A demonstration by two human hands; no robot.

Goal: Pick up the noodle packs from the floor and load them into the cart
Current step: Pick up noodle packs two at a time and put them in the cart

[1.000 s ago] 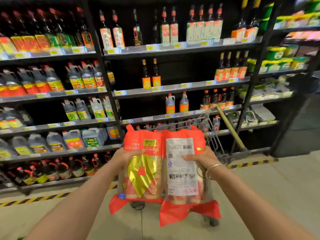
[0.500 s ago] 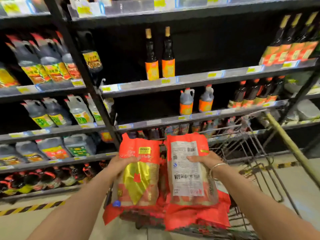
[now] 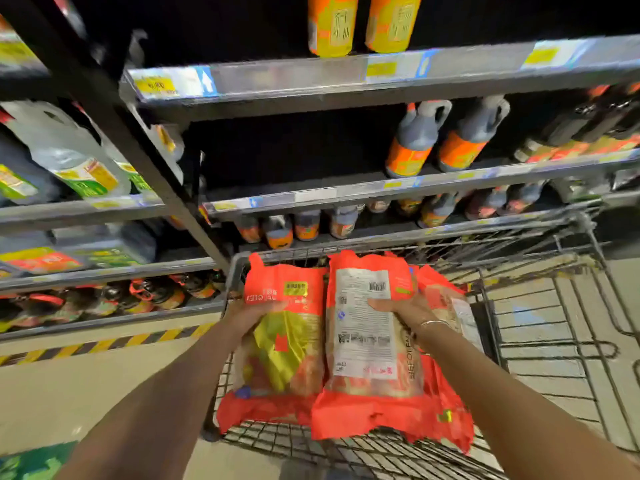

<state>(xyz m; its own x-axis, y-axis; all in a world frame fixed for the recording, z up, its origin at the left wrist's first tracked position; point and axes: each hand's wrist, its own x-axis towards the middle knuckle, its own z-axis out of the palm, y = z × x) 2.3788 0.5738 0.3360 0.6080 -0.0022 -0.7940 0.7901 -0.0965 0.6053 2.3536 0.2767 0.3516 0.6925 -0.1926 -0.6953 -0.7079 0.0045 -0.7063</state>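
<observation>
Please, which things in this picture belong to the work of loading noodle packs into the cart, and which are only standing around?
Belong to the job:
- left noodle pack, held by the left hand
- right noodle pack, held by the right hand
- another pack already in the cart
- cart

Only standing around:
- sauce jugs
- shelves
- price tags

your frame is blurred, so little reads. on the red plastic noodle pack with the white back label [image 3: 367, 327] there is a barcode and fine print too smeared to read. the red and gold noodle pack [image 3: 287, 327] carries upside-down white lettering, unclear. the yellow shelf price tags [image 3: 154, 85] are illegible.
</observation>
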